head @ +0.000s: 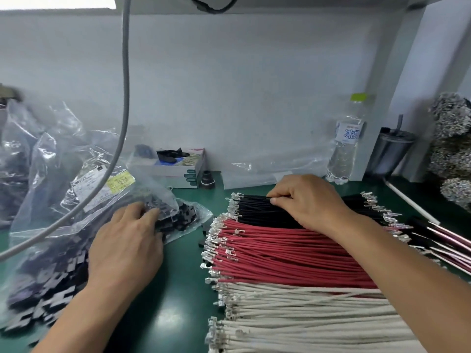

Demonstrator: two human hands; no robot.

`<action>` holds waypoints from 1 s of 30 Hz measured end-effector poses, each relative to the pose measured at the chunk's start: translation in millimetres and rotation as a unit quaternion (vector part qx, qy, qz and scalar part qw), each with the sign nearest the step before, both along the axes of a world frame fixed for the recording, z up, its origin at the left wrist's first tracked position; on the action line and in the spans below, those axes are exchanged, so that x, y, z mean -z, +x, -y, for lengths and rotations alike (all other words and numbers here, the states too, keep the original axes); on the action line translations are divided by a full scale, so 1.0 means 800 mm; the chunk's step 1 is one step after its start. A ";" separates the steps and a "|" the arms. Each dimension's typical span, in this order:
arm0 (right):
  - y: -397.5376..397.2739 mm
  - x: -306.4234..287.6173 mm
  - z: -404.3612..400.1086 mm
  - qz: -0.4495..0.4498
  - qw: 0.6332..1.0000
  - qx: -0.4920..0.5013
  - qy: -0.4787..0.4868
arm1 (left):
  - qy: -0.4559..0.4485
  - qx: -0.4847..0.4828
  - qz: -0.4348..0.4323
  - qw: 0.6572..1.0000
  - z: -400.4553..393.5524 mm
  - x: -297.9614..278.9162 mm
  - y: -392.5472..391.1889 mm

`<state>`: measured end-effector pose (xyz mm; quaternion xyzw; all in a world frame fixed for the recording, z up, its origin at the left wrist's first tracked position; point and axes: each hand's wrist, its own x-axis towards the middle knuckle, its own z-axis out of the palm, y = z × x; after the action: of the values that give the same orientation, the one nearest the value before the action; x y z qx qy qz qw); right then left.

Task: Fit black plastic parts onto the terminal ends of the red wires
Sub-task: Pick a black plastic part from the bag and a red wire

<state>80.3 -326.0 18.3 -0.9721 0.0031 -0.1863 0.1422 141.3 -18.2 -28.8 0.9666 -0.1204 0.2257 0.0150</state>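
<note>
Red wires (280, 253) lie untouched below the right hand's pinch.
Right hand (309, 202) pinches black wires (257, 210); left hand (127, 240), fingers relaxed, rests on bagged black plastic parts (175, 217).

bright overhead light, blurred left edge, wide-angle warp.

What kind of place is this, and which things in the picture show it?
Probably a factory workbench for assembling wire harnesses. Sorted bundles of red wires with metal terminals lie on a green table, beside clear bags of black plastic parts.
</note>
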 end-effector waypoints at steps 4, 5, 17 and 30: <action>-0.012 -0.027 0.013 0.132 0.991 0.003 -0.031 | -0.002 -0.002 0.005 1.000 0.001 -0.007 -0.001; -0.015 -0.036 0.017 0.176 0.984 0.009 -0.029 | -0.003 -0.005 0.008 1.000 0.001 -0.010 -0.003; -0.038 -0.129 0.065 0.269 0.883 0.028 0.383 | 0.029 0.039 -0.077 0.996 -0.016 -0.007 0.000; -0.115 -0.084 -0.017 0.204 0.978 -0.044 0.003 | 0.026 0.039 -0.100 0.994 -0.027 -0.017 -0.005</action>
<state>-11.8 -312.6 85.5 -0.9126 -0.0677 -0.3739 0.1510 137.4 3.6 -15.4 0.9791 -0.1613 0.1237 0.0105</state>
